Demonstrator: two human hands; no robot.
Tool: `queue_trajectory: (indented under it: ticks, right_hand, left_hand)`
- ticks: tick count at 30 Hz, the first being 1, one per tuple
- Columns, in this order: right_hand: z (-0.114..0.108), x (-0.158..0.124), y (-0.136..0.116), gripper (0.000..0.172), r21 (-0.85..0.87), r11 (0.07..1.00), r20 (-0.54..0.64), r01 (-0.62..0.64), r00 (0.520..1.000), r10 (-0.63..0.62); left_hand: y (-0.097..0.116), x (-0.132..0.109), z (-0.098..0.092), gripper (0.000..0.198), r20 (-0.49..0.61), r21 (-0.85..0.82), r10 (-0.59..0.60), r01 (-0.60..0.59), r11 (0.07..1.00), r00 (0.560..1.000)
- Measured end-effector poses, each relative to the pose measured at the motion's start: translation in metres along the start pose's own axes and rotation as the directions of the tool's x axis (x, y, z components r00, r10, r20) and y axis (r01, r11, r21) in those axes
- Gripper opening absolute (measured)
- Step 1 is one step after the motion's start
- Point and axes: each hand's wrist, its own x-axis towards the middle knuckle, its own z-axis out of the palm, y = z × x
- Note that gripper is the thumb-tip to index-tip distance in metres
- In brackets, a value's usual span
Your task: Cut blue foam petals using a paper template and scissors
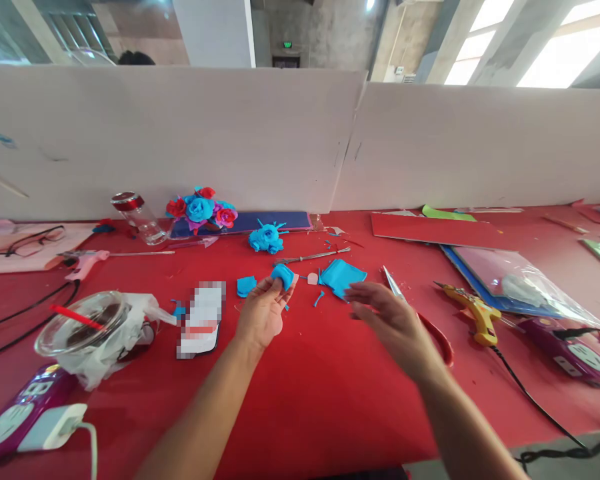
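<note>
My left hand (261,312) is closed around a small folded piece of blue crepe paper (283,272), pinched at the fingertips. To the right, my right hand (387,323) is open, with nothing in its fingers. Its fingertips come close to the edge of a stack of blue paper pieces (341,275); whether they touch it I cannot tell. Another blue paper piece (247,286) lies just left of my left hand. Scissors (433,333) rest partly hidden behind my right hand and forearm. A blue paper flower (267,238) sits farther back beside some thin wires (313,256).
On the left are a phone (201,320), a lidded drink cup (93,320), a pink glue gun (86,263) and a glass bottle (140,217). A yellow glue gun (473,310) and a power strip (573,350) lie right. Finished paper flowers (200,209) stand by the white partition (180,133).
</note>
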Motion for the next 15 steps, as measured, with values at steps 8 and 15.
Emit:
queue_trajectory:
  ticks: [8,15]
  right_hand:
    - [-0.108,-0.029,0.055,0.044,-0.944,0.302,-0.15,-0.132,0.988,-0.034]
    - [-0.095,-0.015,0.097,0.051,-0.869,0.444,-0.192,-0.218,0.976,0.104]
  left_hand:
    - [0.014,0.006,-0.01,0.02,-0.052,-0.334,-0.347,0.311,0.89,0.936]
    - [0.024,0.002,-0.005,0.024,-0.079,-0.402,-0.437,0.373,0.836,0.896]
